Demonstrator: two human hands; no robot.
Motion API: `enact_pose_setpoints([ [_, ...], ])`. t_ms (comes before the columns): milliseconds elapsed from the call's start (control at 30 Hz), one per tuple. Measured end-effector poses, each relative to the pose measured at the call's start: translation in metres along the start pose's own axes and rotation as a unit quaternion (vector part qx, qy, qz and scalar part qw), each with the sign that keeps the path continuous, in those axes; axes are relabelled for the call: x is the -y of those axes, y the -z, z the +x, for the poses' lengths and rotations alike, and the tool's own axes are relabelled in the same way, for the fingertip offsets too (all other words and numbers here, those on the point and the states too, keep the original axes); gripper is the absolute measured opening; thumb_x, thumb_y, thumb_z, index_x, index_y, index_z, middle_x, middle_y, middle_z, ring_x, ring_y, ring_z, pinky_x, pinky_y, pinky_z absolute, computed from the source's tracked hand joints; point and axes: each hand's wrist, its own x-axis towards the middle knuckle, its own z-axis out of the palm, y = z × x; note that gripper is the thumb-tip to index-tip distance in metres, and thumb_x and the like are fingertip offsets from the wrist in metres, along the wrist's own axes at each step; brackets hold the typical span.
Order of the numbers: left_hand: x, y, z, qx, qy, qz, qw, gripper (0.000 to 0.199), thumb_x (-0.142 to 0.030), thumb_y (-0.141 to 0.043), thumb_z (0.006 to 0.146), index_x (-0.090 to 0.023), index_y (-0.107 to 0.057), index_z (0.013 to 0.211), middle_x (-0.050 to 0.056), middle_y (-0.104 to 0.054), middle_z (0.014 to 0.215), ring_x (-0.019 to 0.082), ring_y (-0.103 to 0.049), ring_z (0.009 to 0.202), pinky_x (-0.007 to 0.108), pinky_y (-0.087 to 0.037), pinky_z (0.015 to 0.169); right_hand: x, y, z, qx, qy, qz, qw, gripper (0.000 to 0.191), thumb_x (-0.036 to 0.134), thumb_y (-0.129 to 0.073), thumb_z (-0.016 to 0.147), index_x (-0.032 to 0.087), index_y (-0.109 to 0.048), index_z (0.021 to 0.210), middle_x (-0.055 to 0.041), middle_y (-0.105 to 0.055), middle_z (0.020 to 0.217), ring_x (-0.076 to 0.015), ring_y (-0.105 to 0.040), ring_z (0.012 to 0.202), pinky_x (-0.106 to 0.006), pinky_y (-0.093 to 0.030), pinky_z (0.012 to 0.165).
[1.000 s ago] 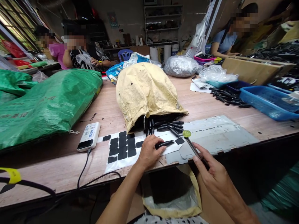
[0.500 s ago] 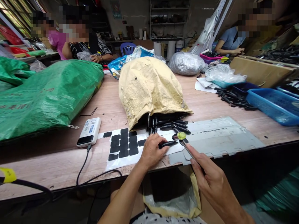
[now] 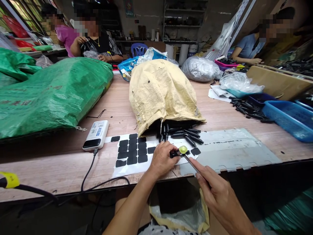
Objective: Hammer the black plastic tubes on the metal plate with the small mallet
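Observation:
My left hand (image 3: pixel 161 159) is closed around a black pen-like piece (image 3: pixel 173 153), low over the white backing sheet (image 3: pixel 145 167). In my right hand (image 3: pixel 216 184) is the metal handle of a small hammer (image 3: pixel 191 163). Its translucent yellow-green head covers the right end of the black piece; whether they touch I cannot tell. A loose black square pad (image 3: pixel 195 151) lies right of the hammer head. More black pads (image 3: pixel 132 152) sit in rows on the sheet. Several black pen-like pieces (image 3: pixel 190 133) spill from the mouth of a cream woven sack (image 3: pixel 162 91).
A grey board (image 3: pixel 234 147) lies to the right, with a blue basket (image 3: pixel 288 119) beyond it. A white power bank (image 3: pixel 96 134) with a cable and a green sack (image 3: pixel 53 94) are on the left. An open bag (image 3: pixel 179 223) is below the table edge. Other people sit farther back.
The hammer head has moved left, from beside the loose pad onto the end of the black piece. My left hand still holds that piece. The camera view has shifted slightly.

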Motion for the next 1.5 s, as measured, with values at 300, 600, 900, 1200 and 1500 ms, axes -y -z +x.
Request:
enact_pose_setpoints([
  [300,0.001,-0.002,-0.001,-0.004,-0.004,0.003,1.0,0.016,-0.017,-0.075,0.075,-0.022,-0.07,0.09,-0.001,-0.064,0.086,0.02,-0.055,0.087,0.033,-0.04,0.081,-0.06,0.034,0.013,-0.126,-0.135,-0.164,0.969,0.05,0.028,-0.046,0.096,0.031,-0.054,0.145,-0.0051,-0.067,0.104,-0.0194,-0.066,0.083,-0.03,-0.051,0.073],
  [600,0.005,-0.004,0.002,-0.009,-0.008,0.012,1.0,0.017,-0.017,-0.075,0.075,-0.022,-0.07,0.091,0.0,-0.063,0.085,0.02,-0.054,0.086,0.033,-0.041,0.081,-0.097,0.017,0.023,-0.106,-0.179,-0.318,0.925,0.045,0.018,-0.047,0.091,0.02,-0.068,0.131,-0.0098,-0.062,0.094,-0.0249,-0.053,0.081,-0.037,-0.043,0.07],
  [900,-0.044,0.015,-0.068,0.198,-0.093,-0.053,0.974,0.017,-0.03,-0.067,0.09,-0.026,-0.067,0.107,0.0,-0.067,0.098,0.015,-0.061,0.085,0.025,-0.043,0.074,-0.092,0.011,0.033,-0.122,-0.146,-0.334,0.923,0.044,0.016,-0.05,0.09,0.02,-0.067,0.131,-0.0092,-0.061,0.099,-0.0248,-0.053,0.088,-0.035,-0.04,0.065],
  [1200,0.044,-0.08,-0.133,0.302,0.228,0.011,0.926,0.041,-0.038,-0.053,0.092,-0.03,-0.061,0.132,0.007,-0.07,0.126,0.03,-0.065,0.116,0.042,-0.051,0.096,-0.099,0.008,0.031,-0.145,-0.111,-0.358,0.916,0.043,0.015,-0.052,0.088,0.019,-0.068,0.128,-0.0093,-0.061,0.095,-0.0234,-0.051,0.084,-0.034,-0.04,0.066],
  [1500,-0.025,-0.041,-0.101,0.343,0.035,-0.002,0.939,0.035,-0.038,-0.065,0.086,-0.028,-0.07,0.119,0.005,-0.075,0.11,0.027,-0.07,0.098,0.035,-0.054,0.086,-0.106,0.004,0.03,-0.165,-0.086,-0.381,0.906,0.042,0.013,-0.053,0.088,0.019,-0.069,0.126,-0.0083,-0.059,0.093,-0.022,-0.049,0.082,-0.032,-0.038,0.066],
])
